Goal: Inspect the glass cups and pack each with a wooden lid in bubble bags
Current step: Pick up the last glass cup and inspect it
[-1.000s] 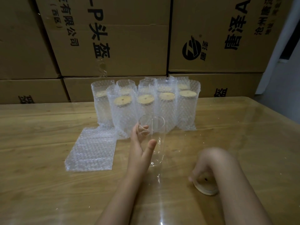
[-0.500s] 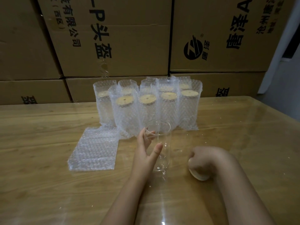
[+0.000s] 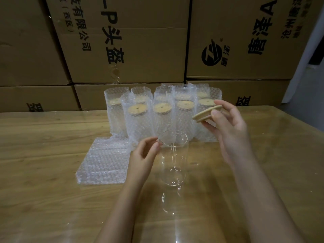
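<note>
Fingers (image 3: pixel 216 114) of the right hand (image 3: pixel 228 130) pinch the wooden lid (image 3: pixel 205 113) by its edge, thumb on the near side and the others behind it, so the disc is clamped and held clear of the bench (image 3: pixel 43 172). The lid sits tilted, its left edge dipping lower than the gripped edge. It hangs above and to the right of the glass cup (image 3: pixel 173 158), with open air between them.

The cup stands upright on the bench, its long axis vertical and its mouth facing up, empty and uncovered. The left hand (image 3: pixel 142 158) is just beside its left wall. Its fingers (image 3: pixel 155 147) are loosely bent and apart, and the foremost tip touches the glass just under the rim rather than wrapping round it.

Judging by this, seating the lid calls for a move leftward and down, levelling the disc over the mouth, while the left hand steadies the glass.

Flat bubble bags (image 3: pixel 105 160) lie left of the left hand, nearer to it than to the right. Packed cups (image 3: pixel 157 116) stand in rows behind, in front of stacked cartons (image 3: pixel 140 41).
</note>
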